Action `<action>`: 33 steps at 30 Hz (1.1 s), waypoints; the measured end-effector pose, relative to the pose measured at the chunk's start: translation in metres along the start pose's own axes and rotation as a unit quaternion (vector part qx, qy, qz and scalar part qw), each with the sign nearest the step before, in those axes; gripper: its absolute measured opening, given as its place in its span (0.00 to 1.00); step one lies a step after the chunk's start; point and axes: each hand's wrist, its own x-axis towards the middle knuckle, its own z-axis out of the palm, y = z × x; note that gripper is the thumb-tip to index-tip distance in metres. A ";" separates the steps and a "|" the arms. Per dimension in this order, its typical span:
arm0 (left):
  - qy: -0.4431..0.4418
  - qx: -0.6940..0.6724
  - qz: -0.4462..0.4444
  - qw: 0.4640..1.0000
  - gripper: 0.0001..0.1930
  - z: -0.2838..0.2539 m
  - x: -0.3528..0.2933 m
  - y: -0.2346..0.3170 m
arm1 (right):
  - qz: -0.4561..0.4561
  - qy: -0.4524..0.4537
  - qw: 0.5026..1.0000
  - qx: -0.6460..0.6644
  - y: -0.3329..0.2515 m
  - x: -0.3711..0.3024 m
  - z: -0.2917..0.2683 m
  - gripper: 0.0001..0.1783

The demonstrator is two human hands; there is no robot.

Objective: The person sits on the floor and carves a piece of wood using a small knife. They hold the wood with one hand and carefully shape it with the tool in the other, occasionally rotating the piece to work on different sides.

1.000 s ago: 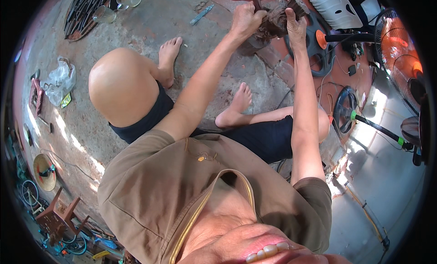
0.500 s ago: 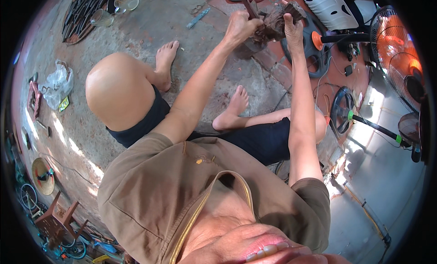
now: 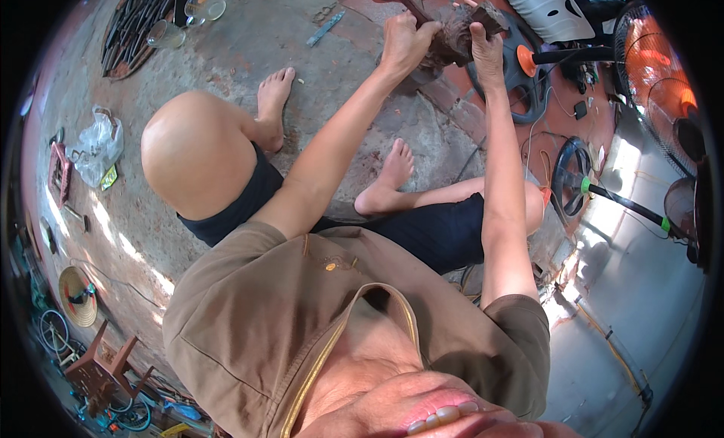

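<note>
At the top, to the right of centre, a dark brown carved wooden piece point(image 3: 455, 36) with a rough, knotty surface is between my two hands. My right hand point(image 3: 487, 52) grips its right end, thumb up along the side. Closed around a brown stick-like piece point(image 3: 413, 6) at the left of the carving is my left hand point(image 3: 406, 46). Whether that stick is a separate tool or part of the carving I cannot tell, as my fingers hide its lower end.
Pedestal fans with round bases point(image 3: 520, 76) and an orange fan head point(image 3: 664, 68) stand on the right. A blue-grey flat tool point(image 3: 326, 29), glass cups point(image 3: 205, 6) and a tray of dark sticks point(image 3: 139, 27) lie at the upper left. A plastic bag point(image 3: 98, 145) lies farther left.
My left hand has shifted slightly and turned at the wrist, and the stick-like piece tilts differently. My right hand keeps its grip. The whole view has moved a little.
</note>
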 end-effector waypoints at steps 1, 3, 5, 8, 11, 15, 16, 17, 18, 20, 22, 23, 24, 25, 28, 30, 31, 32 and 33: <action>-0.012 -0.017 -0.010 1.000 0.10 -0.001 -0.002 -0.005 | 0.005 -0.005 1.000 0.005 -0.003 -0.003 -0.003 0.34; -0.034 -0.055 -0.027 0.998 0.11 -0.001 -0.007 -0.012 | -0.002 -0.013 1.000 -0.005 -0.007 0.000 -0.006 0.35; -0.005 -0.109 -0.062 0.992 0.11 -0.005 -0.003 -0.011 | -0.020 -0.015 0.999 -0.030 -0.003 0.002 -0.001 0.35; 0.024 -0.140 -0.013 0.990 0.11 -0.002 0.004 0.005 | -0.017 -0.025 0.999 -0.023 0.004 0.002 0.000 0.35; 0.030 -0.087 0.065 0.994 0.10 0.005 0.008 0.014 | -0.018 -0.015 0.999 -0.024 0.005 0.002 0.001 0.36; -0.015 0.128 0.112 0.985 0.09 0.002 0.001 0.020 | -0.015 -0.016 0.999 -0.025 0.008 -0.001 -0.007 0.35; -0.048 0.137 0.101 0.984 0.09 -0.001 -0.002 0.022 | -0.007 -0.019 0.999 -0.028 0.010 -0.003 -0.011 0.35; -0.076 0.148 0.093 0.982 0.10 -0.005 -0.001 0.025 | -0.010 -0.017 1.000 -0.013 0.012 -0.001 -0.010 0.35; -0.067 0.112 0.061 0.990 0.10 -0.009 0.000 0.024 | -0.013 -0.015 1.000 0.001 0.014 -0.001 -0.008 0.34; -0.047 0.042 -0.008 0.998 0.11 -0.015 -0.003 0.019 | -0.018 -0.013 1.000 -0.005 0.012 -0.001 -0.004 0.34; -0.002 -0.032 0.040 0.999 0.11 -0.011 0.003 0.020 | -0.017 -0.026 0.999 -0.023 0.005 -0.001 0.001 0.34; 0.021 -0.070 0.067 0.995 0.12 -0.006 0.009 0.021 | -0.018 -0.032 0.999 -0.033 0.004 0.001 0.002 0.34; 0.028 -0.044 0.090 0.995 0.11 -0.001 0.012 0.021 | -0.021 -0.028 0.999 -0.024 0.005 0.002 0.004 0.34; 0.019 -0.019 0.077 0.997 0.11 -0.002 0.011 0.018 | -0.024 -0.024 0.999 -0.015 0.007 0.002 0.006 0.34; -0.012 0.098 0.037 0.994 0.13 -0.001 0.004 0.018 | -0.015 -0.029 0.999 -0.038 0.004 0.003 -0.005 0.37; -0.054 0.147 0.051 0.986 0.13 -0.003 -0.001 0.002 | -0.009 -0.036 0.999 -0.038 0.004 0.000 -0.009 0.39; -0.074 0.169 0.059 0.981 0.14 -0.004 -0.006 -0.008 | -0.009 -0.034 0.999 -0.025 0.007 -0.004 -0.008 0.39; -0.052 0.113 0.027 0.992 0.13 -0.009 -0.016 -0.007 | -0.010 -0.032 0.999 -0.009 0.007 -0.006 -0.005 0.39; -0.025 0.081 0.042 0.996 0.13 -0.008 -0.012 -0.003 | -0.035 -0.035 0.998 -0.043 0.008 -0.005 -0.002 0.38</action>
